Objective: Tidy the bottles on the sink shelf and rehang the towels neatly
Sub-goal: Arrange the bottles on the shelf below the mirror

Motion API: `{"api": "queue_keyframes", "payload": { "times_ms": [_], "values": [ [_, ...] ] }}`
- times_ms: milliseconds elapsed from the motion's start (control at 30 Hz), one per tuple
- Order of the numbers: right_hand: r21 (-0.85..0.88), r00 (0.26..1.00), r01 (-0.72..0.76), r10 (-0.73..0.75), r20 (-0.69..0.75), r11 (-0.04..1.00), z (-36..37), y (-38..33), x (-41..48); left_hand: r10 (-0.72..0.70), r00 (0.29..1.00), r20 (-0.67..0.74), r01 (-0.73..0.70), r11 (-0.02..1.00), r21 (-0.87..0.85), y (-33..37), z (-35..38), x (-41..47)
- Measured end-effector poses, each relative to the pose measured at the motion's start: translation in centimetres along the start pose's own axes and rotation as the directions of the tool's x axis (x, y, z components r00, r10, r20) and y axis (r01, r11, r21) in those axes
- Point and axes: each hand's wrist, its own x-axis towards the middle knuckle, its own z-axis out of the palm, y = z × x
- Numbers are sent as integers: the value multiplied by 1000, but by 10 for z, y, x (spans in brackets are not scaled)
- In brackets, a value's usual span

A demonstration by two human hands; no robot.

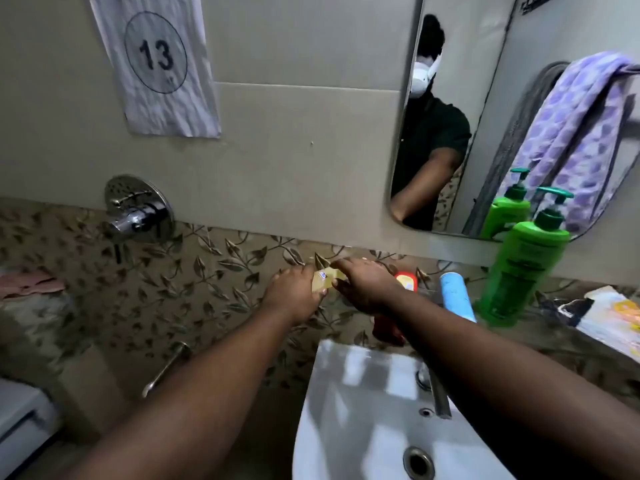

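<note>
Both my hands meet over the left end of the sink shelf on a small yellow packet (321, 278). My left hand (294, 295) grips its left side and my right hand (363, 285) pinches its right side. Just right of my right hand stands a red bottle (406, 281) with a yellow label, partly hidden by my wrist. A light blue bottle (457, 296) stands beside it, then a tall green pump bottle (519, 268). A purple patterned towel (575, 133) shows in the mirror, hanging bunched on a bar.
A white sink (360, 410) with a tap (436, 393) lies below the shelf. A crumpled wrapper (609, 320) lies at the shelf's right end. A chrome wall valve (138, 209) sits at the left, and a paper sheet marked 13 (156, 64) hangs above it.
</note>
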Motion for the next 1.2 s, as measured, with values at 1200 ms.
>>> {"api": "queue_keyframes", "payload": {
  "times_ms": [1200],
  "values": [
    [474, 960, -279, 255, 117, 835, -13, 20, 34, -68, 990, -122, -23, 778, -627, -11, -41, 31]
  ]
}}
